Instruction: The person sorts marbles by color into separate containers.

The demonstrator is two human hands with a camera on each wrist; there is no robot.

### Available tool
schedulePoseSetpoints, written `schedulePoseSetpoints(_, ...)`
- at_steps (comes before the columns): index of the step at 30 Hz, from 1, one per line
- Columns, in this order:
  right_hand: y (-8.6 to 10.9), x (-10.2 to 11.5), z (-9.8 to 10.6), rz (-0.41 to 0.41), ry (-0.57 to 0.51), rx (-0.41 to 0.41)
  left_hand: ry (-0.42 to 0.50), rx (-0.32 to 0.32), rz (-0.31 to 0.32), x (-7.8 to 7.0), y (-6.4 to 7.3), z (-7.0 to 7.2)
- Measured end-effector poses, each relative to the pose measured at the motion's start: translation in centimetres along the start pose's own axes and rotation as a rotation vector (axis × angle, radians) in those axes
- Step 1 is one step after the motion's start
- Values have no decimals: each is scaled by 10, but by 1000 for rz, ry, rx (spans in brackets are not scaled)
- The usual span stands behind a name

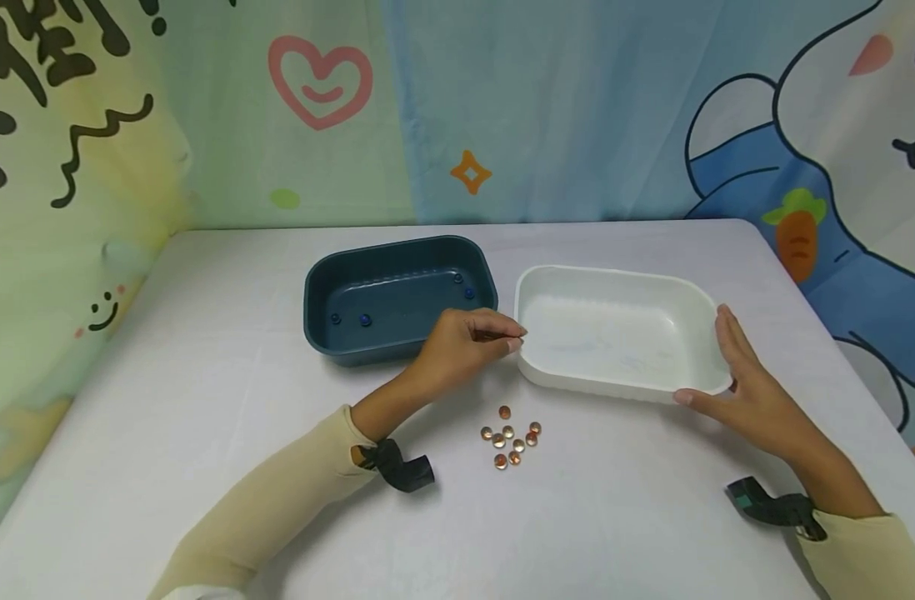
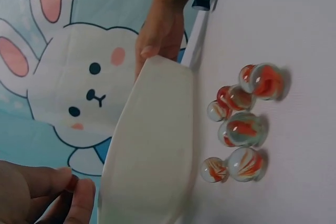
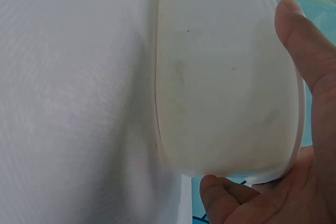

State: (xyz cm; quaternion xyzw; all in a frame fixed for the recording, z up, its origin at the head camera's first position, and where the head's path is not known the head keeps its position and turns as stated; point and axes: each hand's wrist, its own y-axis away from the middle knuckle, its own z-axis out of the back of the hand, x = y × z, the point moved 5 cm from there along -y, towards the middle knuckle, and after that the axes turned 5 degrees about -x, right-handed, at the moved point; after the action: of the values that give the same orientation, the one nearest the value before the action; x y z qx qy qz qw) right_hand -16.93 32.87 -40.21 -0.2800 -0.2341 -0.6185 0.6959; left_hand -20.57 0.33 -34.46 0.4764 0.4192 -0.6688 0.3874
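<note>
My left hand (image 1: 468, 346) is at the left rim of a white plastic basin (image 1: 615, 387), fingertips pinched together. Between thumb and finger shows a small reddish marble (image 2: 72, 183), mostly hidden by them. At the basin's right end, my right hand (image 1: 757, 400) grips it, the thumb (image 3: 296, 30) along the front rim and the fingers curled around the end wall. In front of the basin, several clear glass marbles with orange-red swirls (image 2: 243, 129) lie in a loose cluster on the white tabletop.
A dark blue basin (image 1: 352, 354) stands left of the white one, behind my left forearm, with small dark blue marbles (image 1: 365, 320) on its floor. A printed curtain (image 1: 547, 108) hangs behind the white-covered table (image 1: 202, 375). Each wrist carries a black camera mount (image 1: 405, 471).
</note>
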Motion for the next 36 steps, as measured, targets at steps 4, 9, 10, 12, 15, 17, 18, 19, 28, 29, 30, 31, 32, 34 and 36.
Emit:
schedulePoseSetpoints(4, -1, 0, 0, 12, -6, -2, -10, -19, 8, 1, -7, -1)
schedulePoseSetpoints(9, -1, 0, 0, 22, -17, 1, -39, -26, 25, 17, -21, -4)
schedulePoseSetpoints(10, -1, 0, 0, 20, -17, 1, -50, -31, 29, 22, -24, -5)
schedulePoseSetpoints(12, -1, 0, 0, 16, -16, 1, -80, -40, 31, 24, -30, -7)
schedulePoseSetpoints(15, 1, -1, 1, 12, -7, -1, -112, -51, 34, 27, -38, -9)
schedulePoseSetpoints(17, 3, -2, 2, 3, 4, 6, -119, -56, 47, 28, -42, -10)
schedulePoseSetpoints(18, 3, -2, 3, 2, 6, 9, -117, -61, 60, 28, -44, -11)
schedulePoseSetpoints(19, 3, -2, 3, -1, 4, 15, -105, -66, 67, 33, -47, -11)
schedulePoseSetpoints(28, 2, -1, 4, 7, -12, 4, -28, -82, 158, 36, -60, -11)
schedulePoseSetpoints(29, 3, -1, 4, 1, -16, 11, -21, -85, 166, 36, -62, -11)
schedulePoseSetpoints(30, 3, -1, 4, -5, -19, 19, -14, -89, 173, 36, -63, -11)
schedulePoseSetpoints(31, 3, -2, 4, -11, -22, 28, -10, -94, 179, 36, -64, -10)
schedulePoseSetpoints(32, 3, -2, 4, -15, -25, 36, -10, -98, 183, 36, -66, -10)
schedulePoseSetpoints(34, 4, -3, 3, -23, -29, 47, -11, -106, 189, 37, -68, -9)
schedulePoseSetpoints(36, 4, -4, 3, -24, -30, 52, -13, -111, 188, 37, -70, -9)
